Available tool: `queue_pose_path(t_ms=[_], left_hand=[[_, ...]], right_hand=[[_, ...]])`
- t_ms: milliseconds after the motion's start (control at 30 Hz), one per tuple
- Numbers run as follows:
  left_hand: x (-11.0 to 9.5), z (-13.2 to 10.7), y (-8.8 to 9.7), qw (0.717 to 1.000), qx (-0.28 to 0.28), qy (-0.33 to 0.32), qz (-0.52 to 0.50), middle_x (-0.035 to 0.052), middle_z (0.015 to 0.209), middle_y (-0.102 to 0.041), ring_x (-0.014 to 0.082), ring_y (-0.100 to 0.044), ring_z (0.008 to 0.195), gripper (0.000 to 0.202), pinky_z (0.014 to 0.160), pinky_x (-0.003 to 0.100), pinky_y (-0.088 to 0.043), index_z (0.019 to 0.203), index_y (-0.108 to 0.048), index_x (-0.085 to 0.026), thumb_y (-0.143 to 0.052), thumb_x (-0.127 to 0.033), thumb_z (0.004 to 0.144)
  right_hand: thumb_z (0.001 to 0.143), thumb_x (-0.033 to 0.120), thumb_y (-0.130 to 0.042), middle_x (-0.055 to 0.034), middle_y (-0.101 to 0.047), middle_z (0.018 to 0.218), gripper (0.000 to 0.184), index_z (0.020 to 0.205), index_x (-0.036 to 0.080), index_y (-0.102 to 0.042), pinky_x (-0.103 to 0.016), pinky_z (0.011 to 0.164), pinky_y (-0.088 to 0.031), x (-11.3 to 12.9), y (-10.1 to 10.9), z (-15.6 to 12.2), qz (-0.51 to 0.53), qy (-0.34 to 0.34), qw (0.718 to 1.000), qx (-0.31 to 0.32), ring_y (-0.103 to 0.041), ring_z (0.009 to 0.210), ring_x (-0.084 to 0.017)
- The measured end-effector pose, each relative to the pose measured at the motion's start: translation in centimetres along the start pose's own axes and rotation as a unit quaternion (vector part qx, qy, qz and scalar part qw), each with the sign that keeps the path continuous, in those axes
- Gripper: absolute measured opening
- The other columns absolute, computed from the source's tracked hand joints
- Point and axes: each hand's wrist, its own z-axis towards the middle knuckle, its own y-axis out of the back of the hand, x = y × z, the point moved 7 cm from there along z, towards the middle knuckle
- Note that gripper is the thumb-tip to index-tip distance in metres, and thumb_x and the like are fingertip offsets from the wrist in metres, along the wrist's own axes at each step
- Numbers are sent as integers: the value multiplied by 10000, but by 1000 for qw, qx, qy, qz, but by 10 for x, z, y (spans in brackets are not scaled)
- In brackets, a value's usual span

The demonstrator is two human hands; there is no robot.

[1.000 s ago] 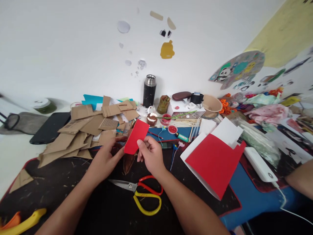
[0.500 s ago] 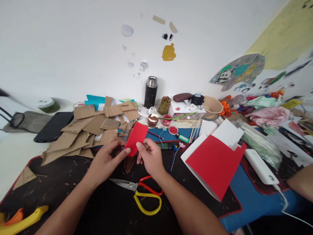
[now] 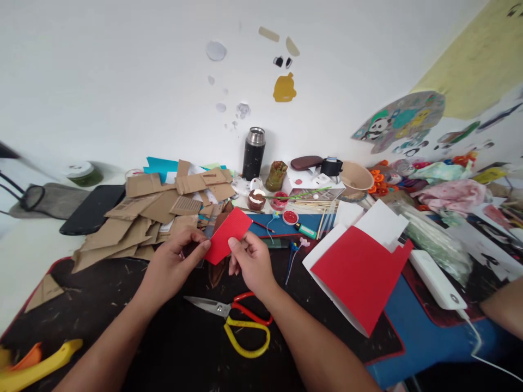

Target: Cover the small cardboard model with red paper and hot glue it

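A small rectangle of red card [image 3: 227, 235] is held up between my two hands, tilted above the dark mat. My left hand [image 3: 176, 262] pinches its left edge with thumb and fingers. At its lower right, my right hand [image 3: 252, 260] grips it with the thumb on the front face. Below the hands lie scissors [image 3: 229, 316] with one red and one yellow handle, blades pointing left. Off to the right rests a larger folded sheet of red card [image 3: 359, 277] with a white underside and a notched corner. Brown leaf-like scraps [image 3: 216, 272] are partly hidden behind the hands.
A heap of cardboard pieces [image 3: 134, 223] covers the left back. Along the wall stand a black flask [image 3: 254, 155], a jar [image 3: 276, 175] and a beige bowl [image 3: 355, 179]. A white power strip [image 3: 437, 280] and another person's arm [image 3: 504, 305] are at right. A yellow-handled tool [image 3: 44, 365] lies front left.
The small red card has turned slightly clockwise and shows a little wider. My left fingers have shifted along its left edge. The view has moved a little; the scissors stay put.
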Motion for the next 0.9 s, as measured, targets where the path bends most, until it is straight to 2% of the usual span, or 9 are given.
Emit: queue_pose_path(t_ms=[167,300,367,433,533,633,700,833,900], left_hand=[[-1,-1,1,1000,-4,-7,-8,25,838,-728,242,-660,807,466,771,359,-548,843,-714,-267,-668,-698,1013],[6,4,10,1000,-26,6,-10,82,1135,-832,303,-760,1044,525,952,422,-611,1058,-769,-261,-599,-757,1057],[8,9,9,1000,21,1,16,110,1307,-830,344,-775,1168,576,1021,472,-631,1243,-776,-266,-606,-780,1048],[7,14,5,994,85,-36,64,133,1480,-780,390,-736,1344,664,1128,537,-618,1422,-748,-279,-633,-801,1027],[5,22,-1,966,175,-120,147,142,1824,-525,460,-479,1675,907,1352,649,-436,1681,-599,-318,-740,-834,949],[11,36,-6,939,257,-145,179,134,1932,-346,466,-300,1781,1072,1403,640,-363,1810,-425,-328,-813,-784,921],[14,49,-8,932,284,-140,177,149,1940,-319,455,-318,1778,1091,1398,614,-383,1836,-369,-305,-818,-728,936],[17,68,-14,926,318,-127,160,163,1877,-451,443,-471,1706,1084,1391,609,-402,1807,-429,-279,-824,-718,899],[17,71,-15,929,315,-121,154,152,1850,-501,443,-514,1678,1064,1380,608,-423,1780,-479,-293,-822,-745,881]], right_hand=[[906,788,-827,95,-568,503,581,886,246,-619,-205,415,-388,0,3,1,-4,0,1000,-14,-547,385,-109],[889,807,-835,92,-569,499,607,864,247,-603,-205,403,-393,4,7,1,8,7,1000,-22,-563,382,-115],[884,819,-834,98,-560,498,617,870,246,-605,-204,398,-388,8,10,0,13,12,999,-28,-567,380,-116],[887,825,-832,102,-553,503,622,875,246,-604,-202,404,-394,12,14,-1,14,17,999,-34,-574,385,-115],[887,825,-842,104,-551,511,630,864,247,-593,-201,408,-403,16,17,-7,21,16,999,-29,-580,388,-114],[886,830,-848,104,-546,504,637,858,246,-595,-199,404,-400,14,15,-15,22,0,1000,-4,-572,380,-113],[889,829,-848,106,-540,498,634,861,244,-605,-197,404,-396,11,13,-20,20,-7,1000,8,-567,375,-111],[894,825,-848,104,-542,502,634,846,242,-605,-195,399,-387,11,15,-24,15,-5,1000,4,-568,374,-109],[898,827,-843,101,-547,507,632,846,243,-607,-197,401,-392,12,17,-23,10,-2,1000,-2,-571,379,-111]])
